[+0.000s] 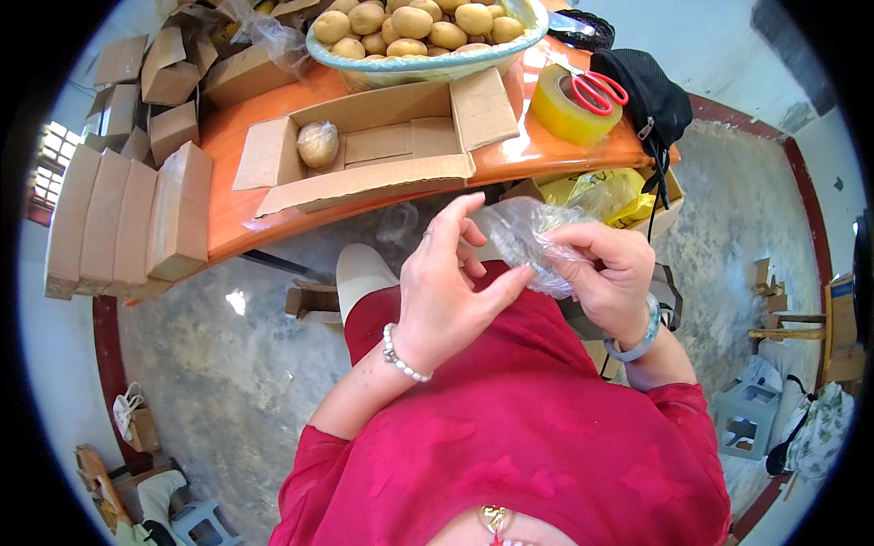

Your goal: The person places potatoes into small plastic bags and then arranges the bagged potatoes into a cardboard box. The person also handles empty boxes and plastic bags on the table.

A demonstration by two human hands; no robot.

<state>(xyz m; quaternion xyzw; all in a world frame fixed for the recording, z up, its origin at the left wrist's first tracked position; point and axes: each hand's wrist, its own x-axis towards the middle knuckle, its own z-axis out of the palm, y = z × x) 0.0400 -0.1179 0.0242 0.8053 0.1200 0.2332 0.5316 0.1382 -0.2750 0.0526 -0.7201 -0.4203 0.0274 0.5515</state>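
Note:
My right hand [601,273] pinches a crumpled clear plastic bag [522,235] over my lap. Beside the bag, my left hand [450,273] has its fingers spread, the thumb tip near or against the plastic; whether it touches cannot be told. In front of me on the orange table [307,222] lies an open cardboard box [382,179], its flaps folded out. At the left end inside it rests one round, pale brown fruit [318,145] in clear wrap. Behind the box, a blue-rimmed basin [437,63] lined with plastic holds a heap of unwrapped, similar fruits [412,22].
Cardboard boxes [181,205] stand in a row at the table's left edge, with more boxes [167,68] piled behind. Red-handled scissors [597,92] lie on a roll of yellowish tape [573,112] beside a black bag [642,95]. Under the table's right side, a carton holds yellow plastic bags [608,194].

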